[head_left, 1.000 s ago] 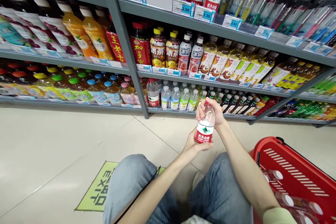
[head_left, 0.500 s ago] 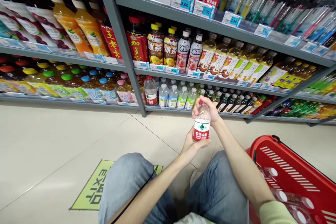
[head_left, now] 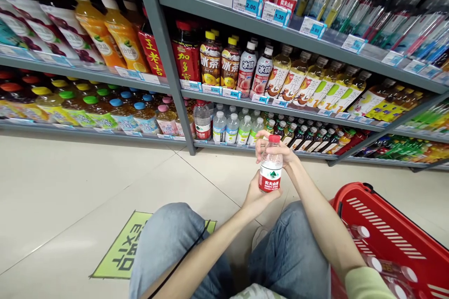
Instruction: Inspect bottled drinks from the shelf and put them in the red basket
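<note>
A small clear water bottle (head_left: pixel 270 168) with a red cap and a red label stands upright in front of me, above my knees. My left hand (head_left: pixel 255 194) cups its base from below, fingers closed round it. My right hand (head_left: pixel 286 152) wraps the bottle's upper part just under the cap. Both arms reach forward over my jeans-clad legs as I crouch on the tiled floor.
Grey shelves (head_left: pixel 280 23) full of bottled drinks run across the view, the lowest row close behind the hands. A red shopping basket (head_left: pixel 386 238) holding several bottles sits at my right. A green EXIT floor sticker (head_left: pixel 126 247) lies to the left.
The bottle has stayed in both hands. My right hand has slid off the top, so the red cap now shows above the fingers. The view has shifted slightly.
</note>
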`<state>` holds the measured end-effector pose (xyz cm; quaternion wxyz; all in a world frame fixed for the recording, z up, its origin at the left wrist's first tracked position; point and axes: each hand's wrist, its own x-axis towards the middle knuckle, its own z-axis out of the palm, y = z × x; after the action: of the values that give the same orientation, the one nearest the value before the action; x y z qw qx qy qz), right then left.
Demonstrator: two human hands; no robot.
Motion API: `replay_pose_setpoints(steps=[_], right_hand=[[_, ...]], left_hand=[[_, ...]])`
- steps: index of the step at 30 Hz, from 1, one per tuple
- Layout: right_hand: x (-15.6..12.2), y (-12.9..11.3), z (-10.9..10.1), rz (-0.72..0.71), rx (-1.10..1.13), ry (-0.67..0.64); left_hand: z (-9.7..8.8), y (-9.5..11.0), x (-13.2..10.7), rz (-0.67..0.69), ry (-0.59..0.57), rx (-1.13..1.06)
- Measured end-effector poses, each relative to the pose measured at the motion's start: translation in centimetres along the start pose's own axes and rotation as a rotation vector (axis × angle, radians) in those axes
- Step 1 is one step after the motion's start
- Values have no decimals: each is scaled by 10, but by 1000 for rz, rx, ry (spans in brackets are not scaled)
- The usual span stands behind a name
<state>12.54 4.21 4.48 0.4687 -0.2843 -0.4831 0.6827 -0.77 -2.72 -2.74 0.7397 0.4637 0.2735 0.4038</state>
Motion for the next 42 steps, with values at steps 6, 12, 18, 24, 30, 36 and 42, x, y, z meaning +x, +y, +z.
replay_pose_setpoints(steps=[6, 12, 18, 24, 30, 36, 42], right_hand=[[-2, -6, 5, 9, -24, 14], [0, -5, 7, -9, -22, 27], [4, 2, 1, 27, 15, 25], [4, -1, 4, -6, 0, 47], [5, 1, -2, 20, -80, 158], [3, 1, -6, 44, -125, 164], [-1, -2, -13, 69, -169, 92]], left_hand=[[-2, 0, -1, -105, -25, -54], [-1, 4, -3, -138, -45, -124], [1, 6, -3, -153, -10, -135], [1, 5, -3, -113, -44, -101], [-2, 2, 0, 3, 175, 253], [-5, 2, -1, 51, 218, 440], [-2, -4, -4, 32, 203, 452]])
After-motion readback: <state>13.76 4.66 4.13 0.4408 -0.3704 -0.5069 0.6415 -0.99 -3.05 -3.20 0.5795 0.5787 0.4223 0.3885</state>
